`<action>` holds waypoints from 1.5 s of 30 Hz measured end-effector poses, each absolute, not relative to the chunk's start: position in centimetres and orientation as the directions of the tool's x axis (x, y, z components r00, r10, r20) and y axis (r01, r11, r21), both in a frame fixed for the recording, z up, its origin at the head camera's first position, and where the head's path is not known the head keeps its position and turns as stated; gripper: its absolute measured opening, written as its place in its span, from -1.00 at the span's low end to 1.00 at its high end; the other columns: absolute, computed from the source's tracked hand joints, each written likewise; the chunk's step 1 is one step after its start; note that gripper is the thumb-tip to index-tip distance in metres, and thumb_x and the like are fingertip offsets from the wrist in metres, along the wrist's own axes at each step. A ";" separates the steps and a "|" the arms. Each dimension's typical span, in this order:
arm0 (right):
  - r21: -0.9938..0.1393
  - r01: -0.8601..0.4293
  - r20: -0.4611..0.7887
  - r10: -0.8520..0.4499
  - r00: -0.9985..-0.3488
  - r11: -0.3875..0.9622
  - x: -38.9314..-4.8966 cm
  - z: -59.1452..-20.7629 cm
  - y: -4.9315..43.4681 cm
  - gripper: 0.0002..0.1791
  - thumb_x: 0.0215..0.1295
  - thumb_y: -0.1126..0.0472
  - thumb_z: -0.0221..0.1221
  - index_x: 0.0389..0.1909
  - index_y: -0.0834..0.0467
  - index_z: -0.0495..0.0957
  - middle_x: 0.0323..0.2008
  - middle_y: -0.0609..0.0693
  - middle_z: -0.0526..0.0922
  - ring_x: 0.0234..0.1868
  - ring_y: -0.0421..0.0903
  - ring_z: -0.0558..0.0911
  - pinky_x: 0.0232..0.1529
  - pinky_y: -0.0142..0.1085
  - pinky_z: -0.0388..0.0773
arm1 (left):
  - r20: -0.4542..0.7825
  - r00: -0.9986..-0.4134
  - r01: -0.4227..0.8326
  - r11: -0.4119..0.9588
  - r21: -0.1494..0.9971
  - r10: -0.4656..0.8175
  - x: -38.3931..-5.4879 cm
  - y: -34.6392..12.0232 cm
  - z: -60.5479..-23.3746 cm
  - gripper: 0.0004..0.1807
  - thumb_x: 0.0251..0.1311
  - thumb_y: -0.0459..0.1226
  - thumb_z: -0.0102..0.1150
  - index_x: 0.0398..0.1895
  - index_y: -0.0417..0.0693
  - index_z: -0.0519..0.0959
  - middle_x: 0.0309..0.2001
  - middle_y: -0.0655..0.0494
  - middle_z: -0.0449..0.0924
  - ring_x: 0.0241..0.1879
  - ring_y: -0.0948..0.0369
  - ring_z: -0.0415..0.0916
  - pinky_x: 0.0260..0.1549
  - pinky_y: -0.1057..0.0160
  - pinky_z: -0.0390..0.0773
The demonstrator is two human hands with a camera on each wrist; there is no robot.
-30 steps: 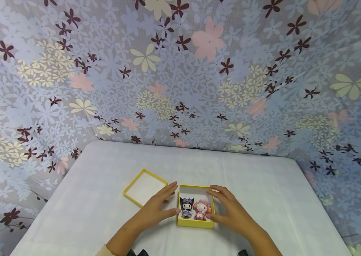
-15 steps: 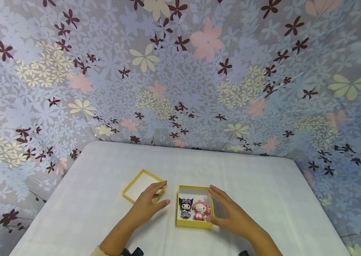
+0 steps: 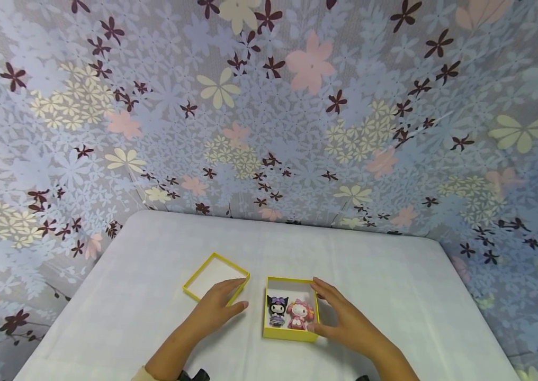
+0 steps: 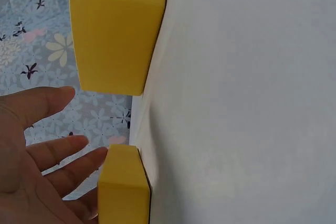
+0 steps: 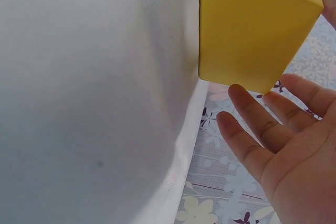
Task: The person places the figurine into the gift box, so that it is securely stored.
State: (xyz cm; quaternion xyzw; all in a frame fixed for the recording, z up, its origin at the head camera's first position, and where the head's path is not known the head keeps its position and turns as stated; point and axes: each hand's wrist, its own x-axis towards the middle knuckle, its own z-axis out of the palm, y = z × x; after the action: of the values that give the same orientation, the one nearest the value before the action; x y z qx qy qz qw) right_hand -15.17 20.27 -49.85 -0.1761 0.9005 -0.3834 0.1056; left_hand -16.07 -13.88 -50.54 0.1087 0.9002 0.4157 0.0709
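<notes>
White-covered table, grey floral backdrop behind, patterned in blue, pink, cream, maroon

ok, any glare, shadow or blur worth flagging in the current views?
Head: fairly even light, no strong glare, black figure and pink figure small but readable; left wrist: soft-edged shadow on the white surface beside the yellow lid; right wrist: white surface looks dim and grey, little fine detail, with a soft shadow near the yellow box.

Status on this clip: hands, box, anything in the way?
Left hand by yellow lid, right hand at right side of yellow box. Box uncovered; black-eared figurine and pink figurine inside. Right thumb overlaps near-right corner.
</notes>
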 end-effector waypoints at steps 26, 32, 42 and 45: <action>-0.774 -0.185 -0.084 -0.387 -0.918 0.606 -15.1 -49.9 20.0 0.02 0.11 -0.13 0.47 0.56 -0.27 0.14 0.61 -0.22 0.03 0.34 -0.02 0.49 0.36 0.23 0.39 | -0.045 -0.958 0.149 0.624 0.767 0.284 -16.1 -13.9 -51.1 -0.47 0.42 -0.07 0.16 0.41 0.04 0.47 0.41 0.05 0.47 0.45 -0.08 0.34 0.41 -0.17 0.36; -0.769 -0.180 -0.089 -0.382 -0.920 0.614 -15.1 -49.7 20.0 0.03 0.10 -0.14 0.46 0.54 -0.37 0.11 0.61 -0.20 0.04 0.33 -0.02 0.50 0.36 0.22 0.40 | -0.003 -0.952 0.202 0.633 0.747 0.307 -16.2 -13.8 -51.3 -0.49 0.46 -0.15 0.12 0.42 -0.05 0.44 0.41 -0.02 0.46 0.44 -0.11 0.35 0.41 -0.18 0.35; -0.765 -0.194 -0.083 -0.392 -0.916 0.614 -15.0 -49.8 19.9 0.04 0.12 -0.16 0.45 0.55 -0.38 0.05 0.60 -0.15 0.05 0.33 0.03 0.50 0.37 0.20 0.41 | 0.086 -0.946 0.280 0.652 0.704 0.314 -16.1 -13.3 -51.1 -0.48 0.37 -0.37 0.14 0.39 -0.19 0.45 0.37 -0.09 0.50 0.38 -0.11 0.43 0.36 -0.12 0.42; -0.766 -0.196 -0.079 -0.392 -0.916 0.612 -15.1 -49.8 19.9 0.04 0.12 -0.17 0.45 0.55 -0.38 0.05 0.61 -0.13 0.05 0.33 0.03 0.51 0.37 0.20 0.41 | 0.106 -0.949 0.285 0.666 0.689 0.297 -16.0 -13.2 -50.9 -0.46 0.33 -0.38 0.19 0.39 -0.17 0.45 0.36 -0.08 0.51 0.36 -0.10 0.45 0.35 -0.11 0.43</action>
State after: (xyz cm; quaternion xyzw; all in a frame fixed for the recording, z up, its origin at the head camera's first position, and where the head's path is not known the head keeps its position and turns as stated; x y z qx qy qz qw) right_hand -15.09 19.91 -49.80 -0.1654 0.8898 -0.4079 0.1201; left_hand -16.02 -13.24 -50.90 0.1595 0.9127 0.3760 0.0076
